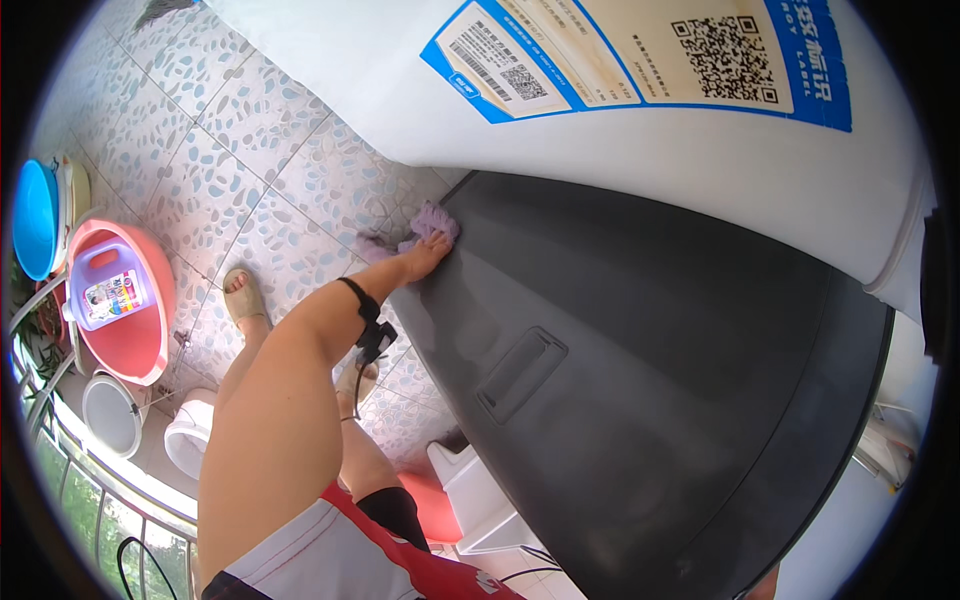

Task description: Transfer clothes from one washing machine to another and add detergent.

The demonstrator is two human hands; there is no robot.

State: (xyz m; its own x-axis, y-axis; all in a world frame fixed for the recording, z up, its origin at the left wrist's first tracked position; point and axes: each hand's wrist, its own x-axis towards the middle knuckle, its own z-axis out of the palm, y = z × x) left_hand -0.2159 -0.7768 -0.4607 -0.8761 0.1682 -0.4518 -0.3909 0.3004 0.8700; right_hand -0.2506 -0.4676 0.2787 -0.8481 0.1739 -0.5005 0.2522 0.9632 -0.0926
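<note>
In the head view my left hand (429,256) presses a purple cloth (435,219) against the far left corner of a large dark grey panel (637,337). Part of the cloth hangs past the panel's edge, over the floor. A recessed grip (523,375) is set in the panel's surface. At the bottom right rim of the picture, a small part of my right hand or arm (765,585) shows beside the panel's lower edge; its fingers are hidden. A black strap with a small device (375,339) sits on my left forearm.
A white appliance body (637,142) with a printed label borders the panel's far side. On the left stand a pink basin (161,300) holding a purple jug (112,289), a blue basin (36,217) and white buckets (112,416). A white plastic stand (480,495) is below the panel.
</note>
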